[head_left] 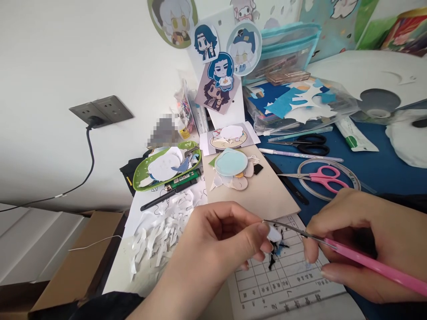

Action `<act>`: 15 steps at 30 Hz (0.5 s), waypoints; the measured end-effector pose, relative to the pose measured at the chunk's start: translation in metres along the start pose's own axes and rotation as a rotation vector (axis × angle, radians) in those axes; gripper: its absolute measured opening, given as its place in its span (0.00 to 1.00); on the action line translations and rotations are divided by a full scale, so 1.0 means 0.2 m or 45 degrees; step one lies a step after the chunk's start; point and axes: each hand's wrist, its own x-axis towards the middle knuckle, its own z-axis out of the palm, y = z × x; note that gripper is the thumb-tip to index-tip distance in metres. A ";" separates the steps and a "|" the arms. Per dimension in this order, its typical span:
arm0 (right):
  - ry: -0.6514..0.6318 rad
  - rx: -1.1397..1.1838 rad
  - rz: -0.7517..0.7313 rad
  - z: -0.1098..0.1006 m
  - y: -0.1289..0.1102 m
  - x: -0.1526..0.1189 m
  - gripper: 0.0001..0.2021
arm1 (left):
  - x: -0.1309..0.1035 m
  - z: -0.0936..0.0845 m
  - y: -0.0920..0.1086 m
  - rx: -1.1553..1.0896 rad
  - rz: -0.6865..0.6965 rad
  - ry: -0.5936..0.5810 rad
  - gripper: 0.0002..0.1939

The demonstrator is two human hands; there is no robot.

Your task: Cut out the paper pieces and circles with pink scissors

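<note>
Near the middle, my left hand (pixel 227 240) pinches a small white paper piece (pixel 275 234) between thumb and fingertips. From the right, my right hand (pixel 353 235) grips a slim pink tool with a long thin metal tip (pixel 376 262); the frame does not settle its exact kind. Its point touches or nearly touches the fingertips of my left hand. Below the hands lies a printed form sheet (pixel 287 284), with small black and blue scraps (pixel 276 255) on it. A beige board (pixel 267 195) just behind bears a light-blue paper cutout (pixel 231 162) and several other cutouts.
White paper shavings (pixel 156 235) are heaped left of my left hand. Behind them sits a green tray (pixel 140 180) with cutouts. Pink scissors (pixel 328 178), a tape roll (pixel 357 178) and black scissors (pixel 312 144) lie right. Cardboard boxes (pixel 76 266) stand lower left.
</note>
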 end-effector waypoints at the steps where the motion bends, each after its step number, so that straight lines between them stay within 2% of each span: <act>1: -0.012 -0.004 0.010 0.00 0.00 0.00 0.09 | 0.00 0.00 0.00 0.000 0.003 -0.004 0.08; 10: 0.028 -0.082 -0.011 -0.02 -0.03 -0.01 0.11 | 0.00 0.01 0.00 -0.011 -0.006 -0.001 0.08; 15: 0.024 -0.075 -0.064 0.00 0.01 0.00 0.11 | 0.00 0.01 0.00 -0.023 -0.011 -0.017 0.08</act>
